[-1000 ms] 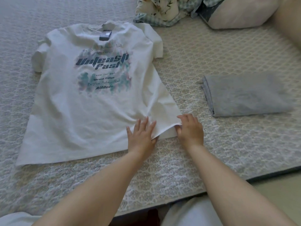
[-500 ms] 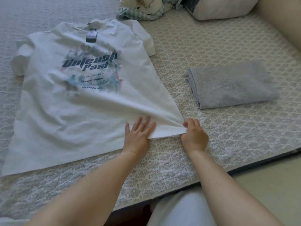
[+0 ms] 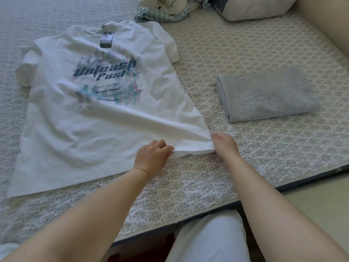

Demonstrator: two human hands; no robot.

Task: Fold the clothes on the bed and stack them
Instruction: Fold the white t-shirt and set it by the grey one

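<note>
Both bare forearms reach up from bottom frame; left hand point(image 3: 152, 156) fingers curled, pinching at centre; right hand point(image 3: 224, 143) pinching just right of it.

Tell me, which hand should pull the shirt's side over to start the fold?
Probably the right hand: it pinches the near right corner of the white printed cotton T-shirt, already lifted off the bed. The left hand grips the hem further in.
</note>
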